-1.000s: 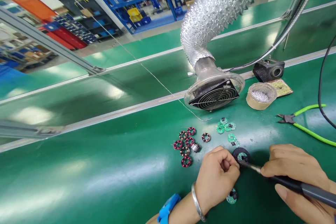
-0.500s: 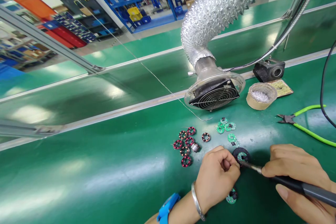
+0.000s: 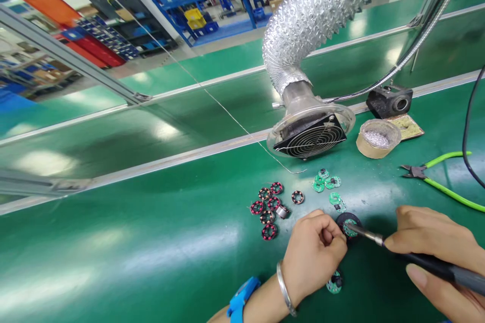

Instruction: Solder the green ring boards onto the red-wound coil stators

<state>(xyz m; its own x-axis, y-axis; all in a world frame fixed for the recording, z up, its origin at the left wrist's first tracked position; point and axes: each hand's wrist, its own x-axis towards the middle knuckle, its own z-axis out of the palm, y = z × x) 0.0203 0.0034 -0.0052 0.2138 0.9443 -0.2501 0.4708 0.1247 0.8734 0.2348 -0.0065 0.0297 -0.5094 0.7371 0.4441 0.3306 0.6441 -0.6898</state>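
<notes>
- now the right hand (image 3: 441,237) is sitting slightly farther right than half a second ago, its fingers clamping the handle of a soldering iron (image 3: 426,262).
- the iron's tip, earlier resting at the board's lower edge, is now lying higher across the green round board (image 3: 352,222).
- that board is resting on a black disc (image 3: 342,218), just beside the left hand (image 3: 314,257).
- the left hand is holding its place, thumb and forefinger pressing together at the disc's left edge; what they are pinching, i cannot tell.
- those fingers are covering part of the disc, and the hand is partly hiding another round board (image 3: 335,285).
- loose green boards (image 3: 321,181) and ring coils (image 3: 269,232) are lying beyond on the counter (image 3: 113,262).
- a fan hood (image 3: 314,137) is hanging past them.
- to the right, a tub (image 3: 373,147) and green-handled cutters (image 3: 417,171) are lying well apart from the board.
</notes>
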